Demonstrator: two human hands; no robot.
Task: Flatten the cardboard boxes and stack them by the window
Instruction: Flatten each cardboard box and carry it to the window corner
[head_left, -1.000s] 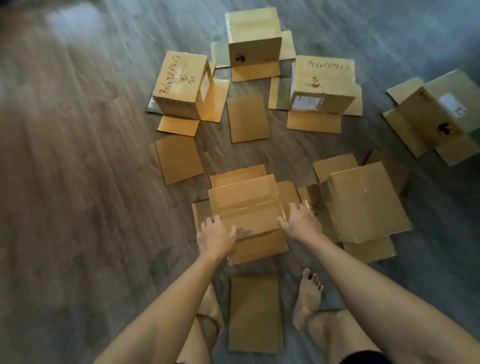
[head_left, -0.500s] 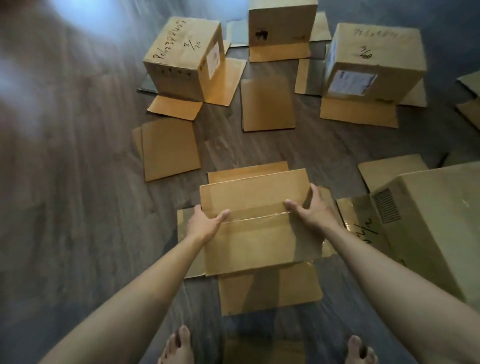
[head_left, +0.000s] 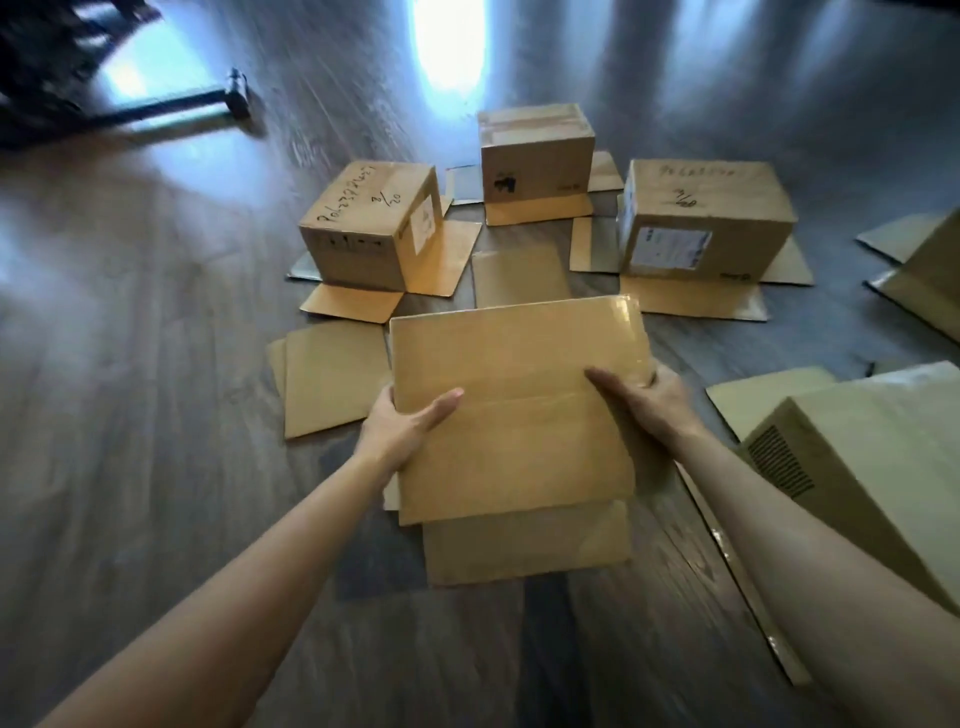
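Note:
I hold a cardboard box (head_left: 519, 395) lifted off the dark wood floor, its flaps hanging below it. My left hand (head_left: 402, 426) grips its left edge with the thumb lying across the top face. My right hand (head_left: 652, 400) grips the right edge the same way. Three upright boxes stand beyond it with flaps spread on the floor: one with handwriting (head_left: 371, 223) at the left, a taller one (head_left: 535, 156) in the middle, one with a white label (head_left: 706, 218) at the right.
A big box (head_left: 878, 467) lies close at my right, and part of another box (head_left: 930, 265) shows at the right edge. Loose cardboard sheets (head_left: 332, 374) lie on the floor at the left. A black furniture leg (head_left: 208, 101) crosses the far left. Bright window glare falls on the far floor.
The box has risen off the floor between my hands. The view has tilted up, so the far boxes sit lower in the frame and my feet have left it.

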